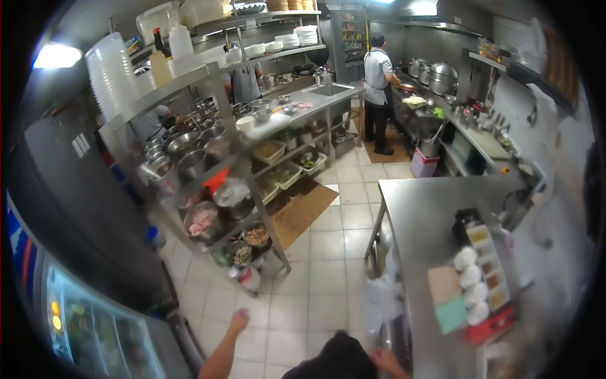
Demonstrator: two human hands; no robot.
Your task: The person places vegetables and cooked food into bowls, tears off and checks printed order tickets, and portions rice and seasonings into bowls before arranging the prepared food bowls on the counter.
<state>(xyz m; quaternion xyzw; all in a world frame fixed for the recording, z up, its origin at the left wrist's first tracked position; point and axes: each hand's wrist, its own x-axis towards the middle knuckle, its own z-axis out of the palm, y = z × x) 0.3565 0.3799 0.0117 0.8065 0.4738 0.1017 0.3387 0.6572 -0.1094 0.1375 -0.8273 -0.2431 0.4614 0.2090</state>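
Observation:
My left hand (238, 321) hangs over the tiled floor, in front of the steel rack (243, 189). Its fingers look loosely curled, and nothing shows in them. My right hand (382, 361) is low by the near end of the steel table (416, 252), close to my black clothing (334, 360). Blur and the low angle hide its fingers. A whitish plastic bag (382, 300) hangs at the table's side, just beyond that hand.
Metal bowls of food, including a bowl of pink meat (203, 220), fill the rack. A glass-door fridge (95, 328) stands at left. White cups (470, 278) and a sauce tray (489, 259) sit on the table. A person (379, 82) works at the stove.

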